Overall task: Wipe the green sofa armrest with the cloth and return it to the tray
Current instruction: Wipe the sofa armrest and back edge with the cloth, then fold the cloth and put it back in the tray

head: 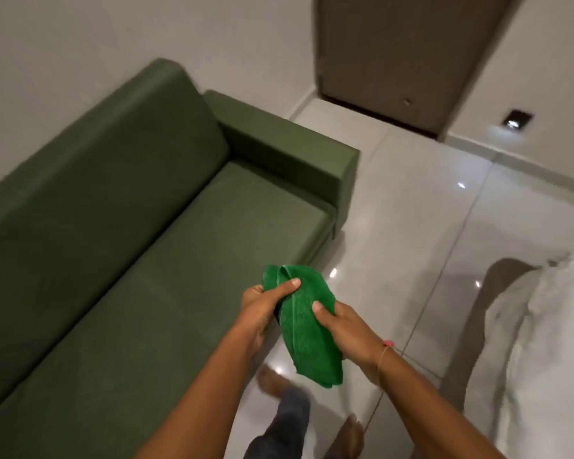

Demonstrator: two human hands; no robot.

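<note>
A bright green cloth (307,329), folded lengthwise, hangs between both hands above the floor just off the sofa's front edge. My left hand (262,306) grips its upper left side with the thumb on top. My right hand (342,323) holds its right edge. The dark green sofa (113,226) fills the left of the view. Its armrest (289,140) lies beyond the hands, at the sofa's far end, with nothing on it. No tray is in view.
Glossy light floor tiles (411,210) spread to the right of the sofa. A brown door (405,51) stands at the back. White bedding (544,342) lies at the right edge. My bare feet (272,379) are on the floor below the hands.
</note>
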